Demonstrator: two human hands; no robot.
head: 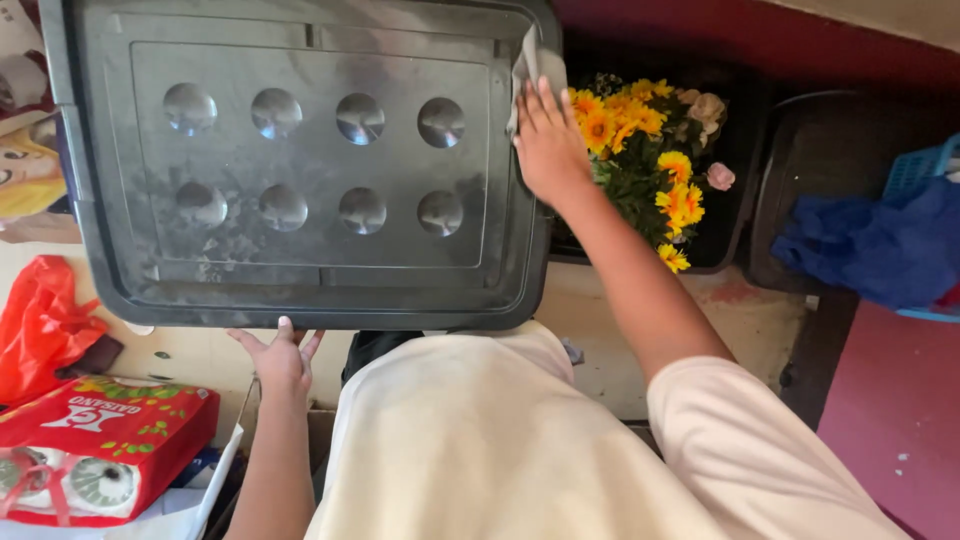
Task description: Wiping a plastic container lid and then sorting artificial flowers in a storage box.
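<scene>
Across the top left: I see a large dark grey plastic lid (300,160) filling most of the view, flat face toward me.
Lid surface: eight round dimples in two rows of four inside a raised rectangular panel; the face is streaked and dusty, with shinier patches.
Lid edges: a rolled rim runs all round; its near edge sits just above my shirt (480,440), its right edge just beside the flowers.
Far left: a red plastic bag (40,325) lies below the lid's left corner, and a red box (100,450) with a clear window sits under that, close to my left forearm.
Left hand (280,358): open, fingers spread upward, fingertips touching the lid's near rim from below; it grips nothing that I can see.
Right hand (545,145): laid flat, fingers together, pressing a pale cloth (535,65) against the lid's upper right rim; the cloth sticks out beyond the fingertips.
Right of the lid: yellow and pale pink flowers (650,150) in a dark tray, touching or nearly touching my right wrist.
Far right: a blue cloth (880,250) over a blue basket (920,170), well apart from the lid.
Open room: bare pale floor shows between my right arm and the dark tray; the left side is crowded.
</scene>
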